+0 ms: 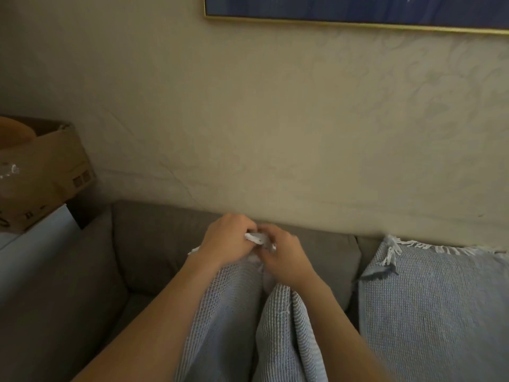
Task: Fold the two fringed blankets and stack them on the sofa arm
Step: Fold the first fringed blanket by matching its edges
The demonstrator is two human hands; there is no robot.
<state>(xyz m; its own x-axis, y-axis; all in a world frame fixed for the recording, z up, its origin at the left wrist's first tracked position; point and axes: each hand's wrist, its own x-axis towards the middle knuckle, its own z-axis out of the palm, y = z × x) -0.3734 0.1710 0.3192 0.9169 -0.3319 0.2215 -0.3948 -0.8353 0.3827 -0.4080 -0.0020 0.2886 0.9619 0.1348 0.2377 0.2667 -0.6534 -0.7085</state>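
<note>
While left hand (228, 238), right hand (285, 256) pinch fringed edge of pale-blue waffle-weave blanket (220, 315), first fold seems underway; second pale-blue fringed blanket (429, 299) unfolded.

No readable text anywhere. The cardboard box (55, 166) at the left edge of the frame has small dark printed squares near its lower right corner and a few more marks lower on its front face. All are too blurred to resolve into letters, numbers or a brand. The framed picture (358, 6) at top right shows nothing legible.
</note>
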